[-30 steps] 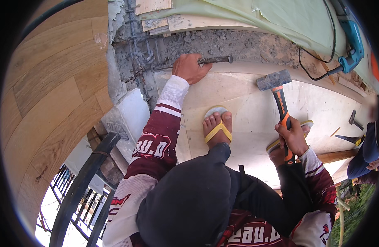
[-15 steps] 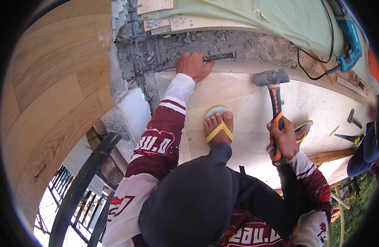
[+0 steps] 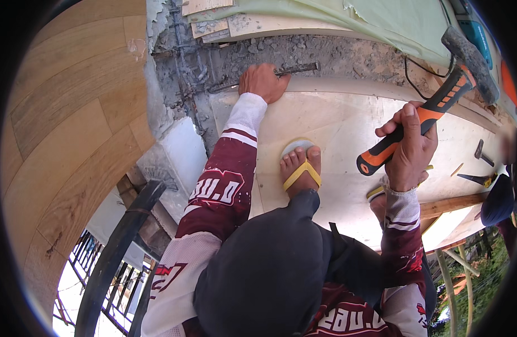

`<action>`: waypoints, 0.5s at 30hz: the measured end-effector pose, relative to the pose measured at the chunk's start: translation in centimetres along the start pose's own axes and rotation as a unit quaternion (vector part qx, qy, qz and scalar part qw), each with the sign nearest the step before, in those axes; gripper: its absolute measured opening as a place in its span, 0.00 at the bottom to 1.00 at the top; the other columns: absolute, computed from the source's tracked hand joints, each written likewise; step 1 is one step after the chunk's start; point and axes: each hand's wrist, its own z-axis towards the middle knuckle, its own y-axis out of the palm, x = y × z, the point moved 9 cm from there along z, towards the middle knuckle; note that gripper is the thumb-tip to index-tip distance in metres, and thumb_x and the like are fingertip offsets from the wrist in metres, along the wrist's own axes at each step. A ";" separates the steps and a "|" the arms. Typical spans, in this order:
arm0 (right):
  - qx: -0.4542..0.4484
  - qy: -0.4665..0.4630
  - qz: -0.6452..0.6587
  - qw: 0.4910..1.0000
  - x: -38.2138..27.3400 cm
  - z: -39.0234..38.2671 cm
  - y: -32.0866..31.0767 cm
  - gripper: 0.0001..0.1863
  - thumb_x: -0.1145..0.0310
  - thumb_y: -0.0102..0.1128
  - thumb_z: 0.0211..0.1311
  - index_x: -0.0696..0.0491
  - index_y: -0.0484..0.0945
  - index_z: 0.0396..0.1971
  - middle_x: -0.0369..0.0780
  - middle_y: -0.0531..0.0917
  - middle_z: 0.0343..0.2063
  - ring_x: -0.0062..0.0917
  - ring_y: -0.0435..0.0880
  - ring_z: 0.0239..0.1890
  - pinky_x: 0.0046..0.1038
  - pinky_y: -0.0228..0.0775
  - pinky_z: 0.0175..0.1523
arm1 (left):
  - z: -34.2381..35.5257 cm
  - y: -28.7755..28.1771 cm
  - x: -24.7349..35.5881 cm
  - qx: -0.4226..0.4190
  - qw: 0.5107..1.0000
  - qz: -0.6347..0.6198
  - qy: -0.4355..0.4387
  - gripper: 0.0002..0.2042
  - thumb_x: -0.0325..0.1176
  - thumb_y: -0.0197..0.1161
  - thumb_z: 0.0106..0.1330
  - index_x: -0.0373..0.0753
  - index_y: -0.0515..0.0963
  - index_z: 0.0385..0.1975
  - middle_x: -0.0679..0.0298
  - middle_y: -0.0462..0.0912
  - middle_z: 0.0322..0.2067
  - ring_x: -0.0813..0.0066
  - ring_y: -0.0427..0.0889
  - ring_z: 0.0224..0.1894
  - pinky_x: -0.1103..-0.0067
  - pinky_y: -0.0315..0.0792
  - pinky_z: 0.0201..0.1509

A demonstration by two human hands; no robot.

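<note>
My left hand (image 3: 263, 82) is wrapped round a long metal chisel (image 3: 299, 68), which lies almost level with one end toward the exposed rebar (image 3: 186, 73). Under and beyond it runs a strip of broken grey concrete (image 3: 331, 53). Over on the right, my right hand (image 3: 411, 143) grips a hammer (image 3: 438, 109) by its black and orange handle. The dark, heavy hammer head is raised at the upper right, in front of part of a teal power tool (image 3: 476, 42).
Wood-look flooring (image 3: 73, 118) covers the left. My sandalled feet stand on a pale plywood sheet (image 3: 337, 121). A small hammer (image 3: 483, 153) and a yellow-black tool (image 3: 476, 179) lie at the right near another person's sleeve (image 3: 499, 202). A dark railing (image 3: 115, 258) rises lower left.
My right hand has swung the hammer up and to the right, turning its head away from the chisel. My left hand keeps the chisel in nearly the same place.
</note>
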 end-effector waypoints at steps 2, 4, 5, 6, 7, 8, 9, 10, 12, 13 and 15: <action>0.008 -0.005 0.104 0.995 -0.3 0.0 1.6 0.08 0.69 0.57 0.69 0.57 0.69 0.37 0.38 0.76 0.23 0.20 0.78 0.20 0.24 0.73 0.24 | -0.1 -0.1 0.1 0.000 1.000 0.002 -0.005 0.22 0.51 0.67 0.58 0.36 0.86 0.39 0.40 0.85 0.40 0.43 0.84 0.47 0.62 0.77 0.55; 0.008 0.052 0.124 0.991 2.1 -0.9 3.1 0.07 0.71 0.56 0.68 0.57 0.69 0.35 0.37 0.75 0.20 0.20 0.76 0.16 0.24 0.70 0.21 | -0.2 -0.3 0.3 0.007 1.000 0.010 -0.004 0.22 0.51 0.67 0.58 0.36 0.86 0.39 0.41 0.85 0.40 0.44 0.84 0.47 0.62 0.77 0.55; 0.011 0.135 0.067 0.988 4.8 -1.9 3.5 0.07 0.72 0.56 0.67 0.57 0.69 0.34 0.37 0.74 0.18 0.20 0.74 0.14 0.25 0.69 0.20 | -0.3 -0.5 0.4 0.017 1.000 0.014 -0.001 0.22 0.51 0.68 0.58 0.37 0.86 0.39 0.42 0.85 0.40 0.44 0.84 0.47 0.62 0.77 0.55; -0.084 0.157 -0.009 0.984 6.4 -2.4 5.2 0.07 0.72 0.56 0.66 0.58 0.69 0.33 0.37 0.73 0.16 0.20 0.73 0.13 0.25 0.69 0.20 | -0.4 -0.7 0.6 0.031 0.999 0.017 0.007 0.22 0.51 0.68 0.58 0.37 0.86 0.39 0.43 0.85 0.40 0.45 0.84 0.47 0.62 0.77 0.55; -0.170 0.257 -0.120 0.944 9.6 -4.1 6.0 0.08 0.72 0.57 0.65 0.59 0.69 0.33 0.36 0.73 0.14 0.20 0.72 0.11 0.25 0.68 0.19 | -0.4 -0.3 0.1 0.009 1.000 0.016 -0.014 0.21 0.51 0.67 0.58 0.38 0.87 0.39 0.43 0.85 0.40 0.44 0.84 0.47 0.62 0.76 0.55; -0.192 0.257 -0.089 0.943 10.5 -4.2 6.0 0.08 0.72 0.57 0.65 0.59 0.69 0.33 0.36 0.73 0.14 0.20 0.72 0.11 0.25 0.68 0.19 | -0.5 0.0 -0.3 -0.006 0.999 0.013 -0.030 0.21 0.51 0.67 0.58 0.39 0.87 0.39 0.44 0.85 0.40 0.44 0.83 0.47 0.62 0.75 0.56; -0.213 0.293 -0.076 0.929 11.8 -5.0 5.8 0.08 0.72 0.57 0.64 0.60 0.69 0.33 0.36 0.73 0.14 0.20 0.72 0.11 0.25 0.68 0.19 | -0.4 0.3 -0.8 -0.021 0.999 0.009 -0.045 0.20 0.50 0.67 0.58 0.39 0.87 0.38 0.44 0.86 0.40 0.44 0.83 0.46 0.62 0.75 0.56; -0.203 0.306 -0.067 0.928 12.3 -5.1 5.2 0.08 0.72 0.57 0.64 0.60 0.69 0.33 0.36 0.73 0.14 0.20 0.72 0.11 0.25 0.68 0.18 | -0.3 -0.3 -0.8 0.016 0.999 -0.002 -0.030 0.20 0.51 0.67 0.57 0.40 0.87 0.37 0.45 0.85 0.40 0.44 0.83 0.46 0.62 0.75 0.54; -0.203 0.301 -0.059 0.930 11.7 -5.0 4.2 0.08 0.71 0.58 0.64 0.60 0.70 0.34 0.36 0.75 0.16 0.18 0.72 0.12 0.23 0.67 0.17 | 0.1 -0.8 -1.1 0.047 0.998 -0.032 -0.019 0.20 0.51 0.67 0.57 0.39 0.87 0.36 0.44 0.85 0.39 0.44 0.83 0.45 0.61 0.76 0.53; -0.194 0.301 -0.059 0.932 10.8 -5.0 3.6 0.08 0.71 0.59 0.64 0.59 0.71 0.34 0.36 0.75 0.16 0.17 0.72 0.12 0.22 0.66 0.17 | -0.1 -0.6 -1.7 0.045 0.998 -0.036 -0.035 0.20 0.51 0.67 0.57 0.39 0.87 0.36 0.44 0.85 0.38 0.43 0.84 0.44 0.61 0.76 0.52; -0.155 0.249 -0.070 0.953 7.5 -3.5 2.2 0.09 0.70 0.60 0.63 0.59 0.72 0.33 0.35 0.75 0.18 0.16 0.73 0.13 0.21 0.67 0.18 | 0.2 -0.1 -1.4 0.028 0.999 -0.009 -0.018 0.19 0.48 0.66 0.57 0.38 0.87 0.34 0.43 0.85 0.34 0.42 0.84 0.40 0.60 0.77 0.49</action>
